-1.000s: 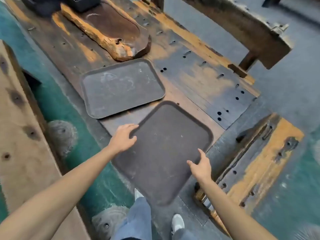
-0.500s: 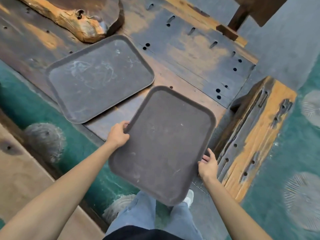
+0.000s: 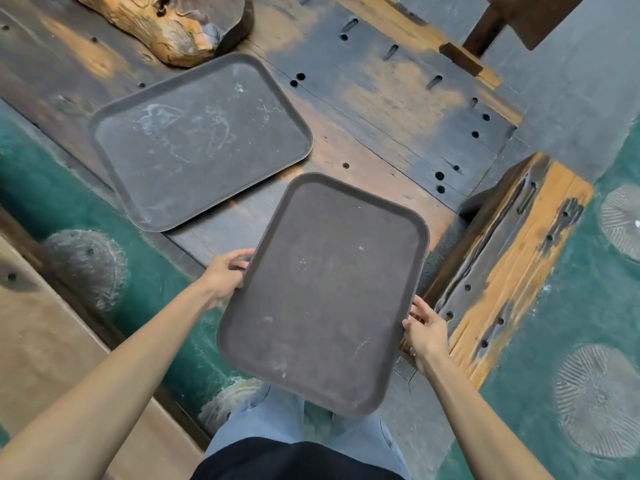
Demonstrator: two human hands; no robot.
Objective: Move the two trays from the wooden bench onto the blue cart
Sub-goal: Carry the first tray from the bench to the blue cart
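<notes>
Dark brown rectangular plastic tray (image 3: 322,292) gripped on both long edges, left hand (image 3: 225,277) farther up, right hand (image 3: 424,332) nearer the body. Long axis points away from the person over the worn wooden bench (image 3: 381,109). Blue cart not visible; 2nd grey scuffed tray (image 3: 201,140) lies beyond-left, flat.

table (image 3: 381,109): worn dark wood, drilled holes
on it: grey tray (image 3: 201,140), flat; gnarled wood slab (image 3: 166,26) just behind
</notes>
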